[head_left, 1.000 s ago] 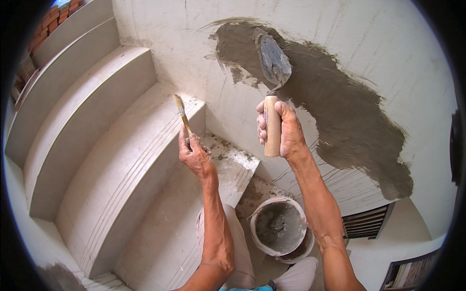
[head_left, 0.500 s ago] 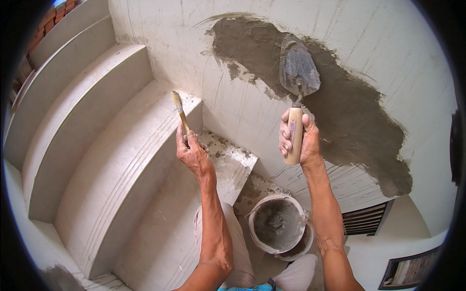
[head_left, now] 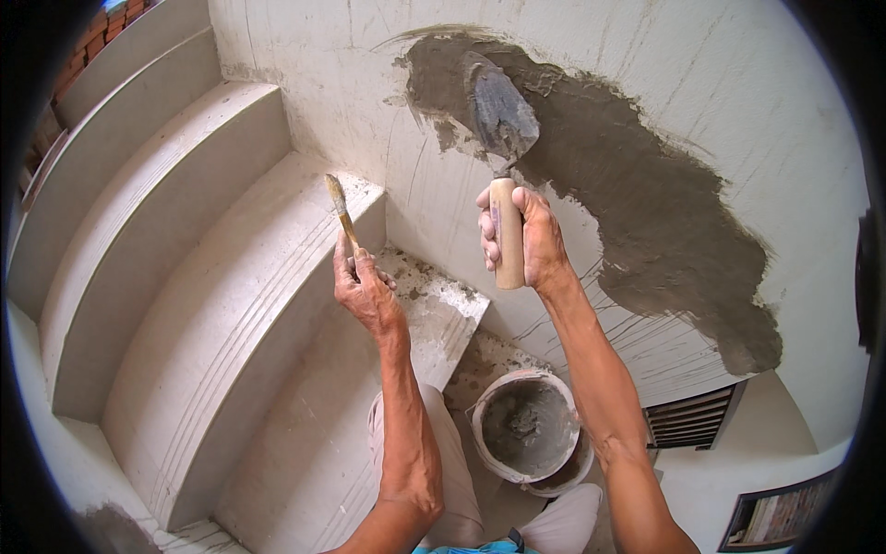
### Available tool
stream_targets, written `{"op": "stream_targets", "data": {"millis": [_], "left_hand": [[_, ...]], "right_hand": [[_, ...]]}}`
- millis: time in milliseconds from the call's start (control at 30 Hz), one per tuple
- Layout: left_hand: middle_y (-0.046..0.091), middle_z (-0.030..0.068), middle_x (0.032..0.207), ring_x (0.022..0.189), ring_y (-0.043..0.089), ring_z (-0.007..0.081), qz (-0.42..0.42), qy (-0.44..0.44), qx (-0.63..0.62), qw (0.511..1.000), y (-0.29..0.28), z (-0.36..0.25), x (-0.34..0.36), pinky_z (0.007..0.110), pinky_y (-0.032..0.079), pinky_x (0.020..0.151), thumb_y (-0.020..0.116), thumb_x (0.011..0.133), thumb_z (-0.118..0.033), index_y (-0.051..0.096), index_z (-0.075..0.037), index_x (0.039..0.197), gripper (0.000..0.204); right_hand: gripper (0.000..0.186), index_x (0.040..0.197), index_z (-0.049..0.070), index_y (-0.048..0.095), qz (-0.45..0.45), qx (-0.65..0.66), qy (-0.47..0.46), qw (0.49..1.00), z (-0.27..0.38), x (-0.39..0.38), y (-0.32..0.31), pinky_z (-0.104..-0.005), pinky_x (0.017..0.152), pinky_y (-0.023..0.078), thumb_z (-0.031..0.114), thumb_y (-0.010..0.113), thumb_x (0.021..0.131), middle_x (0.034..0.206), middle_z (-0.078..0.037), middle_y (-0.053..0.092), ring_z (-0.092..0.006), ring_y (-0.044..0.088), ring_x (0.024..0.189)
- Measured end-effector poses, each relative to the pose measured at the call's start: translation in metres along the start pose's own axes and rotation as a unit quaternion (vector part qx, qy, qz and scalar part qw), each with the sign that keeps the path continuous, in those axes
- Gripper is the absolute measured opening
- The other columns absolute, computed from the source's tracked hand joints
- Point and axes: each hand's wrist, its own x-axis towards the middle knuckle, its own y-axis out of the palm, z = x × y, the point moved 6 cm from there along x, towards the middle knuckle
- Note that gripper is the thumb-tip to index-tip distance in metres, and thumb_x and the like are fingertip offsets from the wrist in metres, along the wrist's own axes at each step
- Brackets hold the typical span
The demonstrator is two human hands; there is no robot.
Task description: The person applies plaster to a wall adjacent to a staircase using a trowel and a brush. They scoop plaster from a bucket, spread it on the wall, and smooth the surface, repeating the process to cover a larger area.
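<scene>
A trowel (head_left: 505,115) with a pale wooden handle is gripped in my right hand (head_left: 533,235). Its metal blade lies over the upper left part of a dark grey mortar patch (head_left: 664,222) on the white wall (head_left: 415,217); whether the whole blade touches cannot be told. My left hand (head_left: 369,291) has its fingers closed around a paintbrush (head_left: 341,208), bristles up, held apart from the wall in front of the steps. The patch runs from upper left to lower right, with rough, smeared edges.
White steps (head_left: 212,305) rise on the left, beside the wall. Below my hands a bucket (head_left: 526,427) of wet grey mortar stands in front of a second container (head_left: 568,475). A dark slatted vent (head_left: 692,417) sits at lower right. Mortar spatter marks the lower step (head_left: 434,295).
My right hand has moved the trowel left and slightly up across the mortar patch. More of the patch's middle now shows. The left hand with the paintbrush has hardly moved.
</scene>
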Motion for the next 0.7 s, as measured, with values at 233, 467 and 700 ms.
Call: {"op": "stream_targets", "data": {"millis": [233,467,700], "left_hand": [[0.05,-0.0007,0.078,0.054,0.046,0.0038,0.003,0.004,0.008,1.0,-0.001,0.001,0.0,0.022,0.042,0.043,0.053,0.101,-0.008,0.055,-0.006,0.143,0.042],[0.05,-0.0008,0.077,0.054,0.045,0.0037,0.016,-0.006,0.005,1.0,0.004,-0.001,-0.005,0.022,0.041,0.043,0.054,0.101,-0.009,0.055,-0.006,0.143,0.042],[0.05,-0.0009,0.077,0.054,0.046,0.0038,0.009,0.008,0.02,1.0,0.003,0.002,-0.001,0.022,0.041,0.042,0.054,0.101,-0.009,0.056,-0.005,0.142,0.041]], "right_hand": [[0.059,0.104,-0.001,0.058,0.014,0.112,-0.008,0.994,-0.005,-0.03,-0.039,-0.0345,0.041,0.052,0.057,0.061,0.092,0.07,-0.01,0.059,-0.0188,0.059,0.048],[0.058,0.102,-0.002,0.058,0.004,0.007,-0.027,1.0,0.004,-0.054,-0.04,-0.0296,0.037,0.052,0.055,0.066,0.09,0.066,-0.009,0.058,-0.0151,0.058,0.044],[0.061,0.101,-0.002,0.059,-0.008,-0.063,-0.035,0.997,0.018,-0.037,-0.049,-0.0284,0.038,0.052,0.058,0.064,0.091,0.067,-0.008,0.059,-0.0135,0.058,0.044]]}}
